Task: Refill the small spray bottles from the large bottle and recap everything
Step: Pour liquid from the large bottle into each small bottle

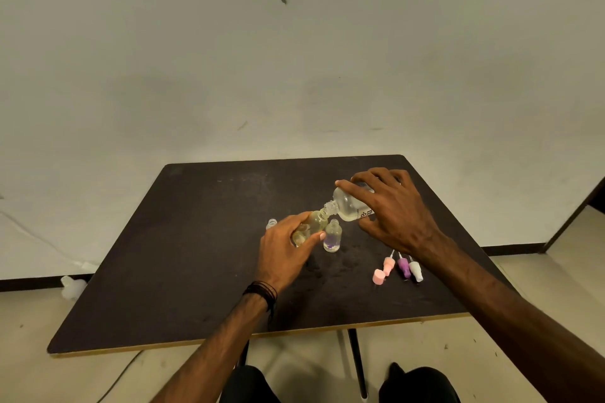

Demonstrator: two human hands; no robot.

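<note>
Pouring at mid-table: the right hand (391, 209) is gripping the large bottle (348, 206), tilted down to the left, its neck touching the mouth of a small bottle (311, 226). The left hand (284, 245) is holding that small bottle tilted, fingers and thumb curled round it. A second small bottle (333, 235) is standing upright just beside it; a third (271, 223) is peeking out behind the left hand. Three spray tops (404, 267) and a pink cap (378, 276) are lying near the right wrist on the dark table (196, 255).
</note>
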